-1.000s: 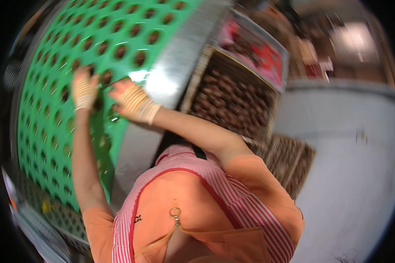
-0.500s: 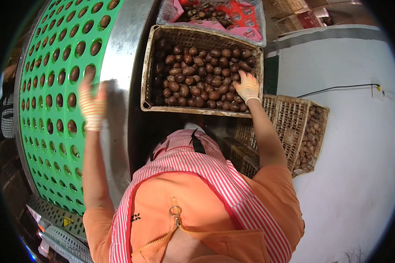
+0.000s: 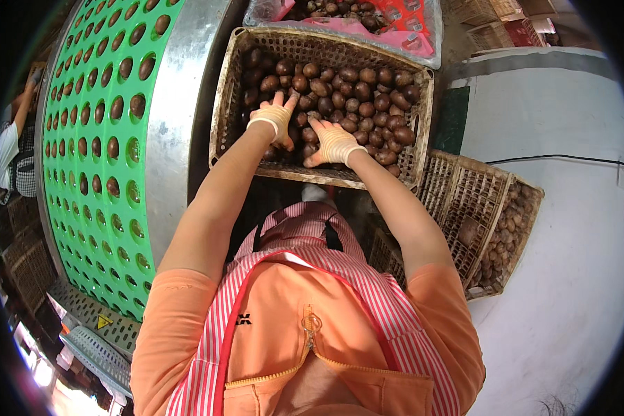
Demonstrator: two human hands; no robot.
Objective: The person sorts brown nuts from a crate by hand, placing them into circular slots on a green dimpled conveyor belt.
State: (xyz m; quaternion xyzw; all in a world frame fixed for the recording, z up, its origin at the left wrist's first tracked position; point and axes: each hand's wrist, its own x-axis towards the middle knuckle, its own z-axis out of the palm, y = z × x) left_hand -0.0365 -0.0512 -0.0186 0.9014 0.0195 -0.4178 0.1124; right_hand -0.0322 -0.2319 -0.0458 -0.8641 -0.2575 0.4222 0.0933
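Observation:
A worn, pale plastic crate (image 3: 218, 104) in front of me holds many dark brown-purple round fruits (image 3: 367, 93), which look like passion fruit. Both my hands wear striped, fingerless-looking gloves and reach into its near part. My left hand (image 3: 273, 121) lies over the fruits at the near left, fingers spread and touching them. Close to its right is my right hand (image 3: 335, 143), fingers apart, resting on the fruits by the near rim. No fruit is visibly gripped; what lies under the palms is hidden.
Left of the crate, a metal ledge (image 3: 173, 125) borders a green cupped conveyor (image 3: 133, 211) with fruits in many cups. Beyond it shows another person's arm (image 3: 24, 107). A plastic-lined crate (image 3: 426, 31) stands behind; more crates (image 3: 485, 208) lean right, beside a white surface (image 3: 555, 208).
My left hand has moved right, from the conveyor's edge into the crate. My right hand has shifted left, from the crate's right side towards its near middle. The view has shifted slightly.

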